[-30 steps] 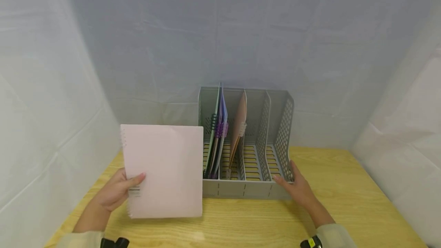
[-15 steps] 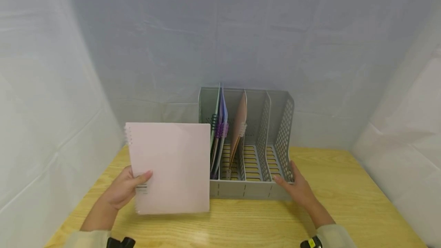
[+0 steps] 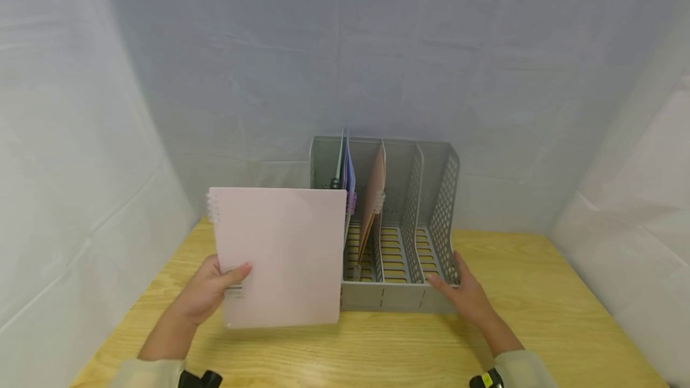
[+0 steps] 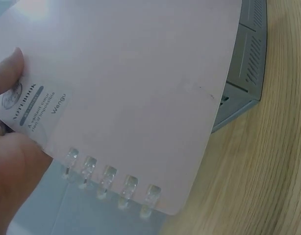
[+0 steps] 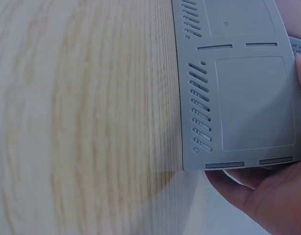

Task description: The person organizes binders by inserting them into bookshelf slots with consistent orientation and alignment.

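A pale pink ring-bound notebook (image 3: pixel 283 250) is held upright by my left hand (image 3: pixel 207 289), thumb across its front cover and fingers behind. Clear binding rings (image 4: pixel 109 178) run along its left side, and printed lettering (image 4: pixel 40 105) shows beside the thumb. The notebook hangs above the table, in front of the left part of a grey file rack (image 3: pixel 401 297). At the rack's right front corner my right hand (image 3: pixel 469 295) grips the side, thumb over the front lip. In the right wrist view the rack's slotted front panel (image 5: pixel 256 103) lies beside that hand.
Green and purple-blue notebooks (image 3: pixel 349 178) stand in the rack's left part, partly hidden by the pink one. A brownish-pink notebook (image 3: pixel 373 187) leans against a divider. Wooden table (image 3: pixel 409 346) beneath; white sheeting (image 3: pixel 259 76) hangs behind and at both sides.
My left hand has carried the pink notebook rightward and slightly up, so it covers more of the rack's left side. My right hand has stayed at the rack's corner.
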Available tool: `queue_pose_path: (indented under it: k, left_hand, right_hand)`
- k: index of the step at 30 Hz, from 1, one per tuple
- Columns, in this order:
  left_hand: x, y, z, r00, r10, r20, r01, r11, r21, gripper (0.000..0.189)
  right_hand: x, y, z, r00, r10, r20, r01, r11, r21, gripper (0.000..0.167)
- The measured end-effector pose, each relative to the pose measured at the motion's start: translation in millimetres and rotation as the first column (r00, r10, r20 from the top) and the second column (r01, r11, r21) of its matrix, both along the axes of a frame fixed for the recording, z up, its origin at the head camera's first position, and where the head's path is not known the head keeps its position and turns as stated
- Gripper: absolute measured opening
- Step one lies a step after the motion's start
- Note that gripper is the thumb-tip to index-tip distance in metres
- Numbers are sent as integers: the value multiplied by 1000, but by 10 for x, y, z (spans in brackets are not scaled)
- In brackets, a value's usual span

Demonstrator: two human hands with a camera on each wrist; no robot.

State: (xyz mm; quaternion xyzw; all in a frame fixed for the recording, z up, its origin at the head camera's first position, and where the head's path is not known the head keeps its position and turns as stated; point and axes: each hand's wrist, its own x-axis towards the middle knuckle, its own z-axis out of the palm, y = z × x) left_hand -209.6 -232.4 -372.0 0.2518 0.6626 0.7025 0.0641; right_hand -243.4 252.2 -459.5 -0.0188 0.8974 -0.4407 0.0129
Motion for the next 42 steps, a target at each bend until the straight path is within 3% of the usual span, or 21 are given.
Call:
queue_pose_path:
  k: [19,27,31,38,42]
  left_hand:
    - [56,329,99,998,56,-26,-57,998,-28,29]
    - [86,518,123,991,130,-36,-132,989,-60,22]
    - [103,588,126,991,128,-33,-130,989,-73,18]
    - [177,742,168,984,166,-71,-171,982,-75,30]
    - [214,809,211,982,185,-46,-189,978,-94,34]
  right_hand:
    - [8,-1,22,1000,9,1,-9,1000,8,97]
    - [5,18,24,1000,6,-3,-6,1000,5,97]
    - [6,18,24,1000,3,-3,-3,1000,6,98]
    - [8,14,15,1000,-1,1,1,1000,9,98]
    - [13,10,14,1000,0,1,0,1000,13,98]
